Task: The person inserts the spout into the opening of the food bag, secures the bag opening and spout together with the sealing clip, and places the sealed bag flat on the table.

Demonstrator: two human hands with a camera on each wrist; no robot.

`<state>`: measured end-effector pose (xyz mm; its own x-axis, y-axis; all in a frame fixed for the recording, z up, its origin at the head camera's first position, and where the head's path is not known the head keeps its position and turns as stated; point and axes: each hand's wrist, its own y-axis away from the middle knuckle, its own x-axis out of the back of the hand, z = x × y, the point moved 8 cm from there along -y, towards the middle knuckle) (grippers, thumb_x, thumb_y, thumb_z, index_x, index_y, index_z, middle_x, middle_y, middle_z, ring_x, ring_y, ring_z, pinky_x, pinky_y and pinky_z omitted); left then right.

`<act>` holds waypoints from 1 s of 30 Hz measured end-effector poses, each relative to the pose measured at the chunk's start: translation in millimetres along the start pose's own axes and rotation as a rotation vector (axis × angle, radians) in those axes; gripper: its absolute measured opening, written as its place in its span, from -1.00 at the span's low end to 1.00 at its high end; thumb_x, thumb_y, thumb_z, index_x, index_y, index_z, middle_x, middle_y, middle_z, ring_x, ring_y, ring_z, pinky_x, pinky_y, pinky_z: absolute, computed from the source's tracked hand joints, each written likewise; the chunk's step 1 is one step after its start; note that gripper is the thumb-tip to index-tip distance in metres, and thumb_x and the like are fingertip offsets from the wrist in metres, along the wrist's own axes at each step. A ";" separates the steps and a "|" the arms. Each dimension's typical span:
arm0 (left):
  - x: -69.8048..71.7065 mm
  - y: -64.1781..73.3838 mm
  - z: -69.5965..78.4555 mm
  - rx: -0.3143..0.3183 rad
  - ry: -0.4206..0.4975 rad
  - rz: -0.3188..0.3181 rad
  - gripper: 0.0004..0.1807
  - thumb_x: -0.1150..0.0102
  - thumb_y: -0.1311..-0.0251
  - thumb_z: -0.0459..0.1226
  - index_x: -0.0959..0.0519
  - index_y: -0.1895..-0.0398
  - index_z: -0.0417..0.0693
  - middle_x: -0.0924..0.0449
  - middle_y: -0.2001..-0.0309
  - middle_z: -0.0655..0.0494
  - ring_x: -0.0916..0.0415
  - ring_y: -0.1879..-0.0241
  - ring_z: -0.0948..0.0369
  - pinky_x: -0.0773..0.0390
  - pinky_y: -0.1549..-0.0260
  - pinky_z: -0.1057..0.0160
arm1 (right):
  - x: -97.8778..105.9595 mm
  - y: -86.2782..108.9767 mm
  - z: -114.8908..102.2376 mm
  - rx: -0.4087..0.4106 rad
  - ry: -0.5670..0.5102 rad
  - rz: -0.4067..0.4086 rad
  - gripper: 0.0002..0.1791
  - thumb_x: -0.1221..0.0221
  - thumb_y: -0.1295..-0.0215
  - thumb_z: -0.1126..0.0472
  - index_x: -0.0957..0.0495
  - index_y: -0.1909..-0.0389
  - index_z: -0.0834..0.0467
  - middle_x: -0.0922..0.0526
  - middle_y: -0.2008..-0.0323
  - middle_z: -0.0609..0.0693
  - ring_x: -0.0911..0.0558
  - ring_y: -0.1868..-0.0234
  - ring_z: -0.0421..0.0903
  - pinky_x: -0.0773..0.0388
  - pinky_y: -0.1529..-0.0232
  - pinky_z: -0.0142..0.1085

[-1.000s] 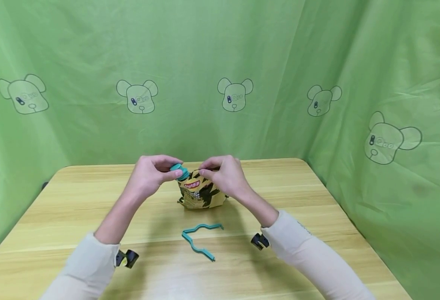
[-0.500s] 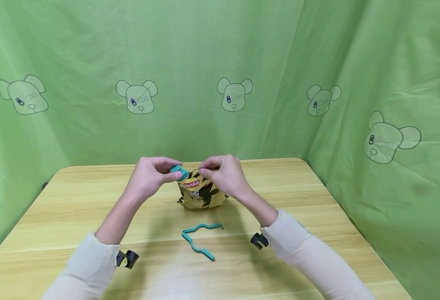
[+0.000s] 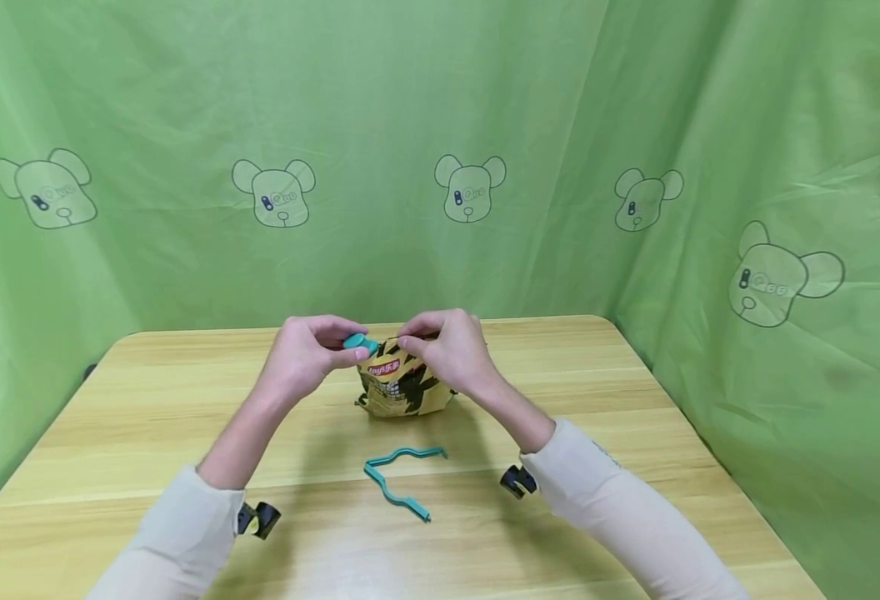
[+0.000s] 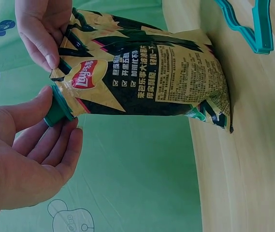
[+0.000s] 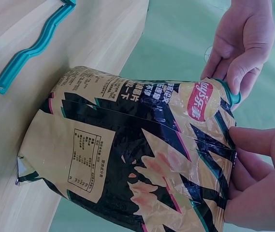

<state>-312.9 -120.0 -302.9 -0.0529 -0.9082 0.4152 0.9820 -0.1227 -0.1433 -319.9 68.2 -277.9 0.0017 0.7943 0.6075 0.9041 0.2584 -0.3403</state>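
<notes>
A yellow and black Lay's chip bag (image 3: 406, 392) stands on the table, its printed sides also filling much of both wrist views. At its top left corner sits a round teal cap-like piece (image 4: 59, 107), which my left hand (image 3: 301, 354) pinches between thumb and fingers. My right hand (image 3: 451, 350) grips the bag's top edge a little further right, thumb toward me. Part of the top edge is hidden behind the right fingers. In front of the bag lies a teal hinged bag-sealing clip (image 3: 383, 483), spread in a V and touched by neither hand.
The wooden table (image 3: 185, 417) reaches back to a green curtain (image 3: 380, 108) printed with bear heads. More green curtain hangs along the right side. Small black wrist cameras (image 3: 258, 518) sit below the sleeves.
My left hand has shifted very slightly right, and the teal piece has turned and tipped a little in its fingers. The right hand, the bag and the clip look the same.
</notes>
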 end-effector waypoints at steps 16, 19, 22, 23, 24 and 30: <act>-5.0 2.9 0.7 -0.018 0.019 -0.002 -0.67 -0.49 -0.14 -0.30 -0.73 0.00 -0.10 -0.78 0.12 -0.05 -0.73 0.14 0.14 -0.71 0.09 0.20 | 0.8 0.5 1.4 -0.012 -0.003 0.009 -0.95 -0.36 -0.29 0.22 -0.79 0.29 0.08 -0.80 0.30 -0.05 -0.73 0.31 -0.16 -0.67 0.31 -0.30; -5.7 3.2 0.3 -0.014 0.019 -0.002 -0.67 -0.49 -0.14 -0.29 -0.73 0.00 -0.09 -0.78 0.11 -0.06 -0.73 0.14 0.14 -0.71 0.08 0.20 | 0.6 0.5 1.4 -0.007 -0.003 0.010 -0.95 -0.36 -0.29 0.22 -0.79 0.29 0.08 -0.80 0.31 -0.05 -0.73 0.31 -0.16 -0.67 0.32 -0.30; -5.8 3.8 -0.2 -0.010 0.016 0.001 -0.67 -0.48 -0.14 -0.29 -0.73 -0.01 -0.09 -0.77 0.11 -0.07 -0.73 0.14 0.14 -0.71 0.09 0.19 | 0.5 0.7 1.5 -0.005 -0.003 0.010 -0.95 -0.37 -0.29 0.22 -0.79 0.29 0.08 -0.80 0.31 -0.06 -0.73 0.32 -0.16 -0.66 0.32 -0.31; -5.7 4.0 -0.3 -0.010 0.015 0.003 -0.66 -0.48 -0.15 -0.29 -0.73 -0.01 -0.09 -0.77 0.11 -0.07 -0.73 0.15 0.14 -0.71 0.08 0.19 | 0.5 0.7 1.5 -0.004 -0.003 0.010 -0.95 -0.37 -0.29 0.22 -0.79 0.29 0.08 -0.80 0.31 -0.06 -0.73 0.32 -0.16 -0.66 0.32 -0.31; -5.7 4.1 -0.5 -0.008 0.013 0.004 -0.66 -0.48 -0.14 -0.29 -0.73 -0.01 -0.09 -0.78 0.11 -0.07 -0.73 0.15 0.15 -0.71 0.08 0.19 | 0.6 0.8 1.4 -0.003 -0.003 0.009 -0.95 -0.37 -0.29 0.22 -0.79 0.29 0.08 -0.80 0.31 -0.06 -0.73 0.32 -0.16 -0.66 0.33 -0.30; -6.6 4.4 -2.2 0.009 0.039 0.007 -0.66 -0.49 -0.14 -0.28 -0.73 -0.01 -0.09 -0.78 0.11 -0.06 -0.74 0.16 0.16 -0.72 0.08 0.20 | 0.5 0.9 0.9 0.001 -0.003 0.008 -0.95 -0.37 -0.29 0.23 -0.79 0.30 0.08 -0.80 0.32 -0.05 -0.73 0.32 -0.17 -0.66 0.32 -0.31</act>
<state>-308.6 -115.4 -308.2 -0.0533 -0.9239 0.3788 0.9840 -0.1132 -0.1376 -319.5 69.3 -278.6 0.0083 0.7978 0.6028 0.9037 0.2521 -0.3461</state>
